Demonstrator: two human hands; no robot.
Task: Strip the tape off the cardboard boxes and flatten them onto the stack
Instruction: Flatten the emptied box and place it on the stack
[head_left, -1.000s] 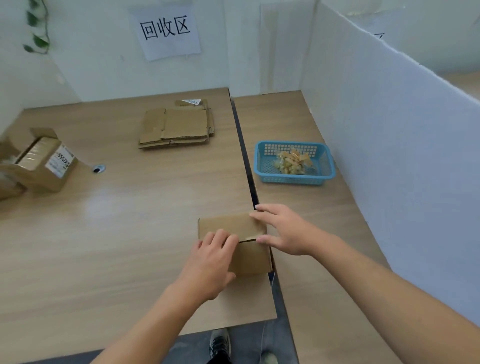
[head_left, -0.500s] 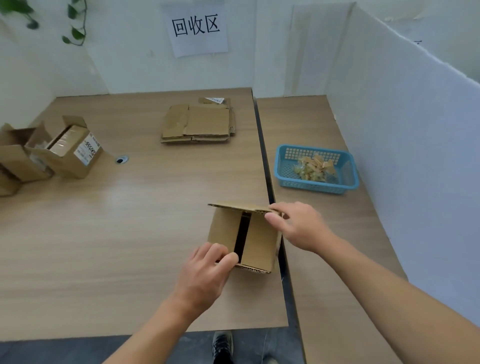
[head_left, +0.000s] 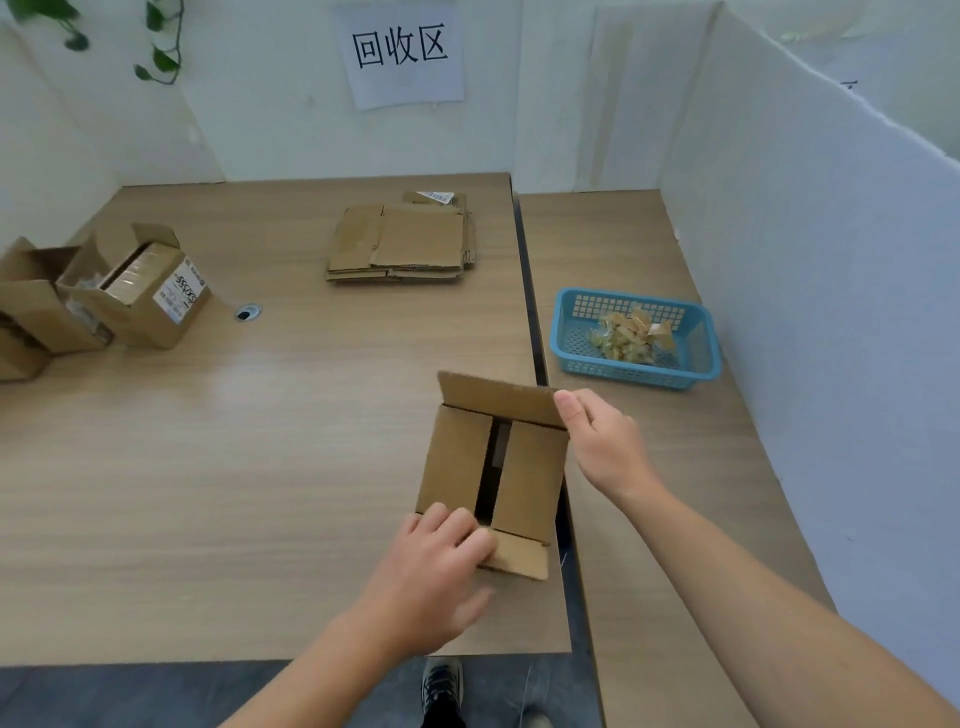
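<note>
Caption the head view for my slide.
Left hand and right hand hold the flaps of a small brown cardboard box near the flattened cardboard stack and blue plastic basket.

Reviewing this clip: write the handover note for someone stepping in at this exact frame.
Left hand: grips the near flap of the small box, which sits near the table's front right corner.
Right hand: pinches the far flap's right corner.
Small box: outer flaps open, two inner flaps folded in with a gap between them; no tape shows on it.
Done: flattened stack at the back; tape scraps in the blue basket.
Left: flatten this one onto the stack, then do the unflattened boxes at far left.
</note>
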